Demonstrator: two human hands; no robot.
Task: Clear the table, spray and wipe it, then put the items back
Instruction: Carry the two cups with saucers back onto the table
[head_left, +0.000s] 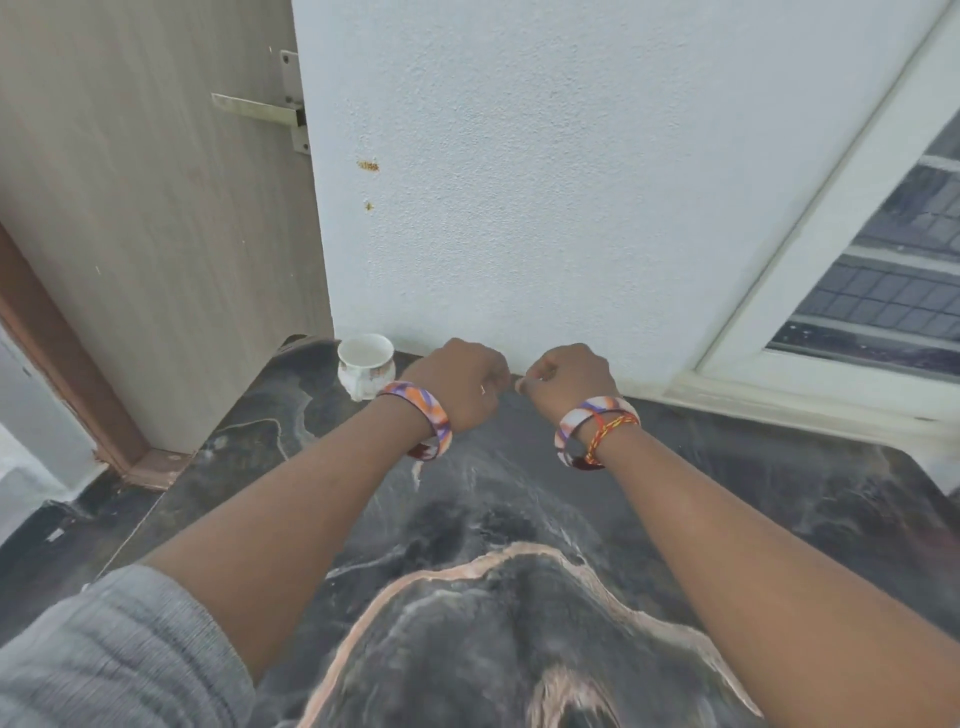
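Cup (365, 364) at the far left corner of the worktop (727, 493), close against the white wall (519, 156) and just beside the wooden door (156, 208) — white, with a faint floral print low on the body and what looks like a handle on the near side. Likely ceramic: stiff, light, smooth and a little slippery, and apt to chip or break if knocked against the wall or dropped on stone. Best taken by the handle or with fingers wrapped round the body, lifted straight up before being carried clear of the corner. Upright, mouth open to the camera; inside looks pale and seemingly empty, though the bottom is not fully visible, so worth carrying level in case of dregs.

Left hand (460, 382) and right hand (569, 379) both curled shut, knuckles up, almost touching each other at the back edge of the worktop where it meets the wall. Something small and pale shows between the fingertips, too tiny to name — cannot tell whether either hand truly grips it. Left hand just right of the cup, not touching it. Patterned bangle (426, 415) on the left wrist, a similar one plus a red-and-yellow thread (608, 434) on the right.

Dark marbled stone otherwise bare in view; no spray bottle or cloth to be seen. Judged from that: clearing nearly done, cup the last thing to lift away.
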